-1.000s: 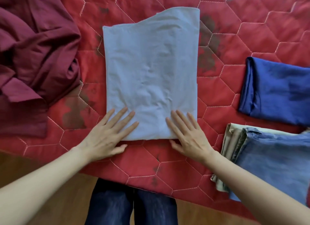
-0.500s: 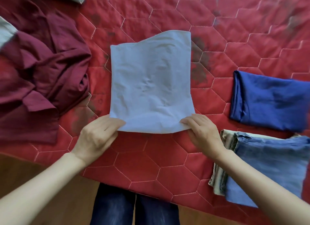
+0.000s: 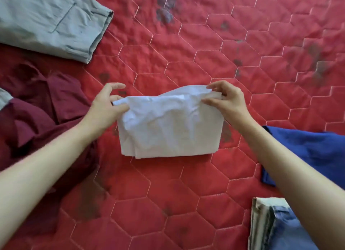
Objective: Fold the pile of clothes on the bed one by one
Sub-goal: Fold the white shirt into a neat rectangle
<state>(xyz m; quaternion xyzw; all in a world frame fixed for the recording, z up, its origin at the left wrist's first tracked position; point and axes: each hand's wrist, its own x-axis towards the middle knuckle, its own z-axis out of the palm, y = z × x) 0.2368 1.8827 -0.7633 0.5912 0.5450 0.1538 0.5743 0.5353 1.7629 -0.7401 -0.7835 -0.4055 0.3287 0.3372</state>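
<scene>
Both hands (image 3: pixel 104 108) (image 3: pixel 228 100) pinch pale cloth's (image 3: pixel 169 132) far edge; quilt (image 3: pixel 186 193) around

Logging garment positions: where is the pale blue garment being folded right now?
Head view, centre: the pale blue garment lies on the red quilt, between the maroon shirt and the dark blue garment.

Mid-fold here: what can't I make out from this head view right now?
- Crumpled maroon garment: partly covered by the left forearm, cut by the left edge.
- Folded dark blue garment: hidden behind the right forearm.
- Light blue folded cloth: far corners covered by left hand and right hand.
</scene>
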